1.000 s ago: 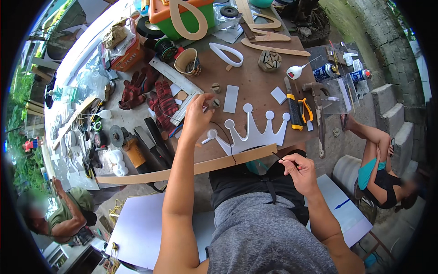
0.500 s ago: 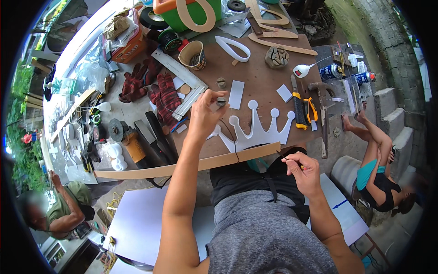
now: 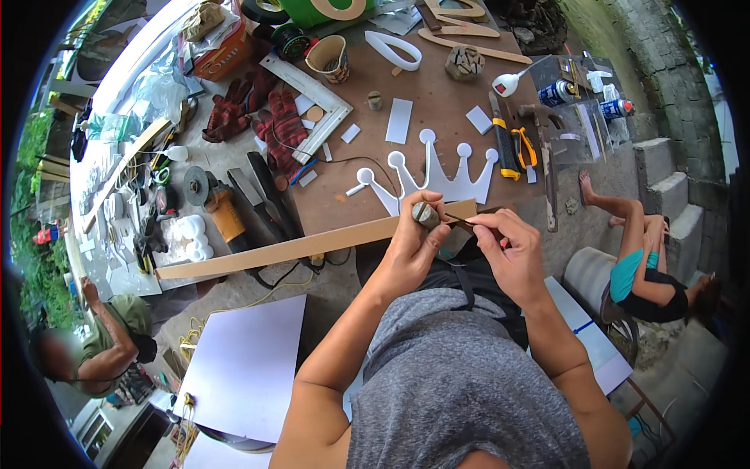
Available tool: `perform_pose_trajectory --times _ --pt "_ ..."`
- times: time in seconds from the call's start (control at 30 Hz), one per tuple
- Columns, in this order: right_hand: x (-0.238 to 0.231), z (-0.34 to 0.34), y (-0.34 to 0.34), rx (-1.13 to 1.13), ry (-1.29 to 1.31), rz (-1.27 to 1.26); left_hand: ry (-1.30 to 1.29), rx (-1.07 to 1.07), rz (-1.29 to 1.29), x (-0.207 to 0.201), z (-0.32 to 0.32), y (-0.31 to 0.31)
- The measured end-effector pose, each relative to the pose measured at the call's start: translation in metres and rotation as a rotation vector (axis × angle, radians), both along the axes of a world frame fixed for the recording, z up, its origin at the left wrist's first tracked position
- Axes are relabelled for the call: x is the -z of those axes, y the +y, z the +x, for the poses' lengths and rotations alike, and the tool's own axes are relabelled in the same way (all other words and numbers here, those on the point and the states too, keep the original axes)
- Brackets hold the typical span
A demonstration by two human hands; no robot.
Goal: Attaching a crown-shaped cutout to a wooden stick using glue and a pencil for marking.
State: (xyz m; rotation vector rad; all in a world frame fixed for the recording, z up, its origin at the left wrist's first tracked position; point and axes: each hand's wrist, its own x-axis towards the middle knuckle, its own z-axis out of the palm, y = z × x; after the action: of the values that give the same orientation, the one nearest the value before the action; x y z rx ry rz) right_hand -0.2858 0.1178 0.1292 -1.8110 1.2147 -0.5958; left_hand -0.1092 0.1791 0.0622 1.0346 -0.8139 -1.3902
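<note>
My left hand (image 3: 406, 254) is closed around a small grey lump (image 3: 424, 215) with a groove across its face, held up over the table's near edge. Close beside it, my right hand (image 3: 512, 254) pinches a thin dark pointed tool (image 3: 459, 220), its tip directed at the lump. Whether the tip touches the lump I cannot tell. Just beyond my hands a white crown-shaped cutout (image 3: 445, 187) lies flat. A long tan strip (image 3: 297, 248) stands along the near edge, its right end behind my hands. A similar small grey lump (image 3: 374, 100) sits farther back.
Left of the cutout are an angle grinder (image 3: 226, 223), red-black gloves (image 3: 281, 133) and a metal square (image 3: 336, 117). To the right lie a yellow-black cutter knife (image 3: 506, 148), orange pliers (image 3: 526, 152) and a hammer (image 3: 547, 164). One person sits at each side.
My left hand has drawn back from mid-table with the grey lump, down to my right hand. My right hand has risen slightly, bringing the thin tool to the lump. The view has shifted a little.
</note>
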Motion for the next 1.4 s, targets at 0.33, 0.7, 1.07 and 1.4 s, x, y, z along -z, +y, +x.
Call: perform_pose_trajectory --times 0.33,0.7,1.07,1.4 --pt "-0.011 -0.017 0.020 -0.053 0.024 -0.104 -0.211 0.069 -0.107 -0.006 0.000 0.029" --pt "-0.021 -0.023 0.027 -0.128 0.112 -0.311 -0.367 0.071 -0.270 -0.002 0.003 0.037" --pt "-0.021 -0.023 0.027 -0.138 0.118 -0.324 -0.379 0.062 -0.242 -0.005 0.006 0.040" --pt "-0.020 -0.026 0.026 -0.135 0.119 -0.349 -0.379 0.056 -0.269 -0.006 0.005 0.039"
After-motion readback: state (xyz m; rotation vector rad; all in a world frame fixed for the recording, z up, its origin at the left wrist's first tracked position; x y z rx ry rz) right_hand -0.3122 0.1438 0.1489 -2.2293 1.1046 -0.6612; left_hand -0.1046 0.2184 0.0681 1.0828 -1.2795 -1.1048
